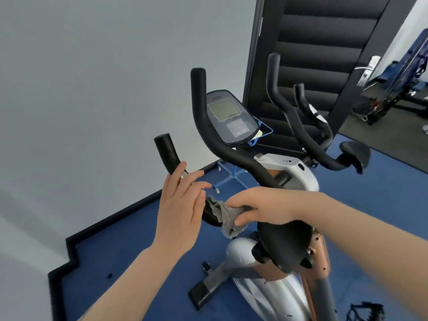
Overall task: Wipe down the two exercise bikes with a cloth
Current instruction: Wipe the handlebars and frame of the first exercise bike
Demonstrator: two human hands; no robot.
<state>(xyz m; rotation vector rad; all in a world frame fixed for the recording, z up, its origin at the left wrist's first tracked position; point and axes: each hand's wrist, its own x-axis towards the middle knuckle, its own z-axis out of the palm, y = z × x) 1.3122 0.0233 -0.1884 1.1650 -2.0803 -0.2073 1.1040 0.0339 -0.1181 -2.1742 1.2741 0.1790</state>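
Your right hand (259, 209) reaches across from the right and grips the grey cloth (225, 216), its fingers (245, 221) curled round the bunched fabric so that a loose end hangs below the knuckles. The cloth is pressed against the lower bend of the near bike's (273, 269) black handlebar (222, 144), just in front of the saddle (284, 237), whose dark top lies under your right wrist.

Your left hand (180, 205) is raised beside it with the fingers straight and relaxed — it holds nothing. Its fingertips sit against the short black grip (166, 154) at the left end of the handlebar, though you cannot tell whether they actually touch it or only pass in front.

The console (229, 117) with its pale screen stands between the two upright handlebar horns, tilted back toward you. The bike's silver and copper-coloured body runs down to a black foot on the blue floor (120, 269).

The second bike (319, 144) stands just behind and to the right, its own black handlebars and saddle showing against a dark door (319, 42) — well apart from both hands. A pale wall (92, 77) fills the left side
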